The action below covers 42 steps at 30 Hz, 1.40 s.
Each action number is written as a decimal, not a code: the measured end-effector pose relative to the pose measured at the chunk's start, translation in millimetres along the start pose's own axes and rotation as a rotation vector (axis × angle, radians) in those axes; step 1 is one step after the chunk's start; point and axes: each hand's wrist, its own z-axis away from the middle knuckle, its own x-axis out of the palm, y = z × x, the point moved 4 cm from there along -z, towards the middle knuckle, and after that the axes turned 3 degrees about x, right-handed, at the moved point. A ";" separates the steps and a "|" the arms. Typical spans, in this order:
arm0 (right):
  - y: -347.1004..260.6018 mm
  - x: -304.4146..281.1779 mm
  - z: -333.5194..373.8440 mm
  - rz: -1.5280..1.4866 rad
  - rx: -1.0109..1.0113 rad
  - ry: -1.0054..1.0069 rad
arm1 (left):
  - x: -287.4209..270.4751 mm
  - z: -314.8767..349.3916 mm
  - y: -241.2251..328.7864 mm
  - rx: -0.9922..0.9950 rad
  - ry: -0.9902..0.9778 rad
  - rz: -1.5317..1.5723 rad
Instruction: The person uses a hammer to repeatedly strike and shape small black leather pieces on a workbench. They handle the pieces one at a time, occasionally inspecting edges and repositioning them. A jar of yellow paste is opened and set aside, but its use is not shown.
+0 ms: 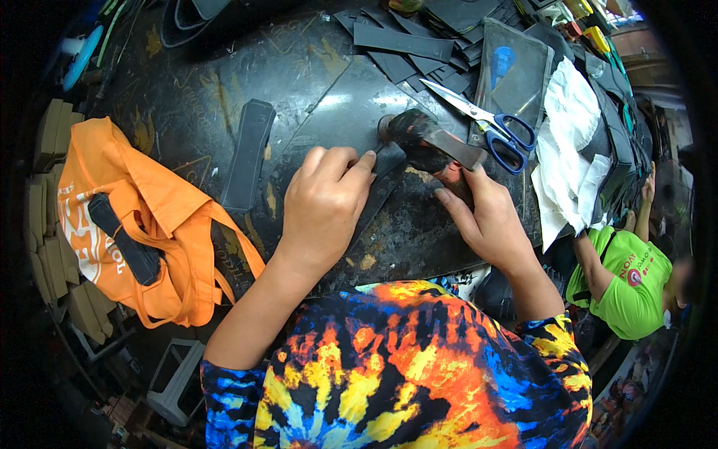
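Observation:
My right hand (490, 221) is closed on a hammer (426, 142), whose dark, worn head lies just above the worktop. The round face of the hammer is beside the tip of a black strip (381, 183). My left hand (329, 194) pinches that strip against the table, with the fingers curled and part of the piece hidden under them. Another flat black piece (248, 153), narrower in the middle, lies to the left of my left hand. Scissors (486, 123) with blue handles rest partly spread beyond the hammer, to the right.
An orange cloth bag (142, 224) with a black piece (123, 239) on it covers the table's left edge. Many black strips (404, 41) are heaped at the far side. White crumpled paper (565, 142) lies at the right. A person in a green shirt (624, 280) is nearby.

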 end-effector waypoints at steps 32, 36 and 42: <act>-2.4 2.3 3.1 0.033 -0.091 0.076 | 5.2 -6.4 -1.5 0.005 0.004 0.031; 2.1 8.4 2.2 0.066 -0.008 0.003 | 0.2 -4.2 -4.9 -0.045 -0.004 0.073; 1.8 3.4 0.7 0.035 -0.010 0.008 | -5.2 3.4 -3.3 -0.052 -0.015 0.038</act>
